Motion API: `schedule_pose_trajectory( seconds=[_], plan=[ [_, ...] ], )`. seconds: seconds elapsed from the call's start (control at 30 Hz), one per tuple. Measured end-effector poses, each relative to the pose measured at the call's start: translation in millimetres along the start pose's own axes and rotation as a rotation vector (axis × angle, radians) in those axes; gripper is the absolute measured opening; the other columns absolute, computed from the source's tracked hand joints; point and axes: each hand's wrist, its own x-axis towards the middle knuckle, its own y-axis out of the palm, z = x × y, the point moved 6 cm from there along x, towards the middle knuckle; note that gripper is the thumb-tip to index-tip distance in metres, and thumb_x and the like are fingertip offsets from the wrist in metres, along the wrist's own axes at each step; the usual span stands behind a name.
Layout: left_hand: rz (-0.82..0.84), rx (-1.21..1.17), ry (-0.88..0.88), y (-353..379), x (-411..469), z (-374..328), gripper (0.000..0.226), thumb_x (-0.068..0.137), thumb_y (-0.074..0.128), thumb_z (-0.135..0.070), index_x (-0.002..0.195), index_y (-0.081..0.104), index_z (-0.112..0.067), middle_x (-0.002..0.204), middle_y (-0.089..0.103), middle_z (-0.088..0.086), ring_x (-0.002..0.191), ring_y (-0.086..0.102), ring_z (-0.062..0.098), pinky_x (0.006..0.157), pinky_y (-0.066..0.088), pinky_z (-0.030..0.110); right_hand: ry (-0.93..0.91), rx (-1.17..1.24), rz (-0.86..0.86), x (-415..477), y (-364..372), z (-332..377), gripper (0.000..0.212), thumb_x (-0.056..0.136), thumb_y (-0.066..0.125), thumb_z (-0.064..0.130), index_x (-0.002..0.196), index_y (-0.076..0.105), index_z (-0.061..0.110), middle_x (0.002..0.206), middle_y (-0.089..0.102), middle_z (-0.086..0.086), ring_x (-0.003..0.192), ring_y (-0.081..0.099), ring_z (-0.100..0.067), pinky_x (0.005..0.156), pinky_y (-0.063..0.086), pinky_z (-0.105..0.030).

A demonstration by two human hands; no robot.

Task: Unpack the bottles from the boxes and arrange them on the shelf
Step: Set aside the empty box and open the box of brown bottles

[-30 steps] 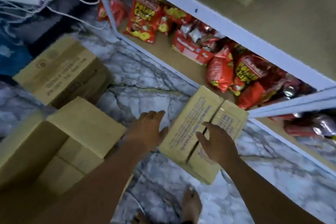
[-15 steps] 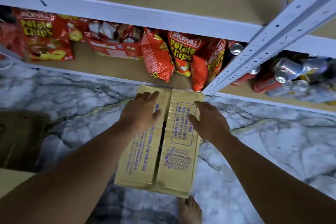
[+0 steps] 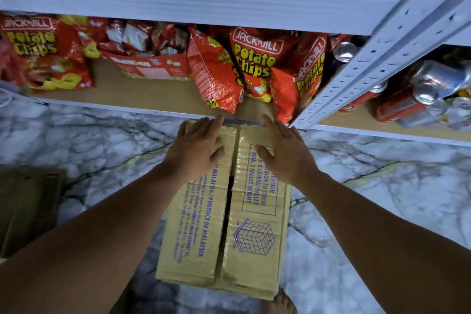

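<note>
Box (image 3: 254, 211) far edge at shelf (image 3: 158, 95) lip; left grip (image 3: 196, 153), right grip (image 3: 285, 158) flat on top, fingers straight, holding nothing.

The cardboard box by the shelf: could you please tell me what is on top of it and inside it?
On the cardboard box, the left hand and right hand lie flat on the closed flaps. The flaps cover the inside; only a dark gap shows.

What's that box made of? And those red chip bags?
The box looks like brown cardboard, probably corrugated: a dull surface, creased flaps and ink printed straight on it. The chip bags seem to be thin glossy plastic film, since they crinkle and catch the light.
</note>
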Motion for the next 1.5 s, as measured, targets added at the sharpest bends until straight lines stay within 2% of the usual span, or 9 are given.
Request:
schedule_pose_trajectory(
  seconds=[0.07, 0.2, 0.43, 0.63, 0.8, 0.97, 1.07, 1.23, 1.5],
  plan=[
    [-0.021, -0.036, -0.011, -7.2, -2.5, -0.3, 0.079, 0.094, 0.034, -0.056, 0.157, 0.034, -0.007, 0.138, 0.058, 0.016, 0.127, 0.056, 0.036, 0.106, 0.04, 0.062, -0.01, 0.063, -0.044, -5.6, -4.2, 0.3, 0.074, 0.102, 0.049, 0.043, 0.164, 0.018, 0.016, 0.159, 0.04, -0.015, 0.152, 0.029, -0.028, 0.126, 0.017, -0.045],
    [-0.031, -0.17, -0.052, -31.6, -11.0, 1.5, 0.085, 0.097, 0.034, -0.067, 0.163, 0.001, -0.026, 0.15, 0.047, 0.008, 0.139, 0.044, 0.029, 0.116, 0.028, 0.062, 0.03, 0.18, -0.117, -18.1, -30.0, 10.9, 0.079, 0.099, 0.059, 0.042, 0.163, 0.017, 0.026, 0.142, 0.053, -0.012, 0.129, 0.047, -0.033, 0.114, 0.033, -0.049],
    [0.135, -0.211, -0.049, -59.0, -28.6, 18.4, 0.089, 0.087, 0.036, -0.084, 0.153, -0.016, -0.057, 0.153, 0.036, 0.003, 0.143, 0.039, 0.026, 0.116, 0.025, 0.063, 0.12, 0.217, 0.035, -38.0, -48.8, 24.1, 0.081, 0.085, 0.057, 0.074, 0.149, 0.008, 0.068, 0.152, 0.031, -0.011, 0.141, 0.038, -0.036, 0.113, 0.037, -0.056],
    [0.117, -0.351, -0.14, -50.0, -44.3, 42.9, 0.098, 0.08, 0.034, -0.091, 0.16, 0.005, -0.043, 0.17, 0.014, 0.0, 0.154, 0.024, 0.025, 0.118, 0.028, 0.063, 0.235, 0.23, -0.002, -50.9, -48.9, 26.5, 0.065, 0.083, 0.062, 0.073, 0.137, 0.027, 0.066, 0.165, 0.016, -0.001, 0.149, 0.031, -0.032, 0.111, 0.037, -0.049],
    [0.09, -0.448, -0.239, -44.3, -87.3, 53.6, 0.112, 0.08, 0.051, -0.087, 0.151, -0.027, -0.051, 0.169, 0.021, 0.004, 0.152, 0.031, 0.03, 0.113, 0.042, 0.053, 0.358, 0.287, -0.128, -82.4, -38.3, 32.2, 0.082, 0.087, 0.059, 0.071, 0.154, 0.02, 0.042, 0.158, 0.026, 0.009, 0.134, 0.049, -0.032, 0.094, 0.047, -0.045],
    [0.026, -0.446, -0.337, -31.6, -133.6, 62.7, 0.116, 0.087, 0.064, -0.066, 0.152, -0.031, -0.047, 0.143, 0.06, 0.011, 0.12, 0.065, 0.033, 0.093, 0.056, 0.041, 0.447, 0.283, -0.164, -130.7, -25.7, 49.1, 0.094, 0.094, 0.065, 0.052, 0.154, -0.009, 0.056, 0.158, 0.038, 0.0, 0.125, 0.056, -0.039, 0.092, 0.051, -0.049],
    [-0.001, -0.429, -0.452, -20.3, -152.5, 75.7, 0.115, 0.089, 0.068, -0.059, 0.153, -0.027, -0.048, 0.111, 0.075, 0.016, 0.095, 0.072, 0.035, 0.073, 0.057, 0.036, 0.578, 0.281, -0.2, -148.5, -18.1, 42.0, 0.099, 0.092, 0.064, 0.055, 0.151, -0.016, 0.058, 0.131, 0.064, -0.014, 0.109, 0.063, -0.043, 0.083, 0.052, -0.045],
    [-0.035, -0.482, -0.507, -11.8, -167.0, 85.9, 0.106, 0.094, 0.065, -0.054, 0.142, -0.029, -0.064, 0.082, 0.074, 0.016, 0.07, 0.069, 0.035, 0.051, 0.044, 0.031, 0.692, 0.279, -0.213, -162.7, -11.6, 26.9, 0.097, 0.097, 0.058, 0.03, 0.15, -0.019, 0.06, 0.087, 0.065, -0.017, 0.077, 0.057, -0.036, 0.073, 0.051, -0.044],
    [-0.082, -0.436, -0.54, -21.7, -166.3, 71.6, 0.084, 0.102, 0.053, -0.046, 0.161, -0.007, -0.041, 0.062, 0.052, 0.002, 0.052, 0.039, 0.014, 0.047, 0.026, 0.027, 0.704, 0.307, -0.233, -182.4, -5.7, 7.4, 0.095, 0.1, 0.056, 0.024, 0.153, -0.015, 0.057, 0.088, 0.069, -0.017, 0.072, 0.054, -0.034, 0.069, 0.051, -0.042]
  ],
)
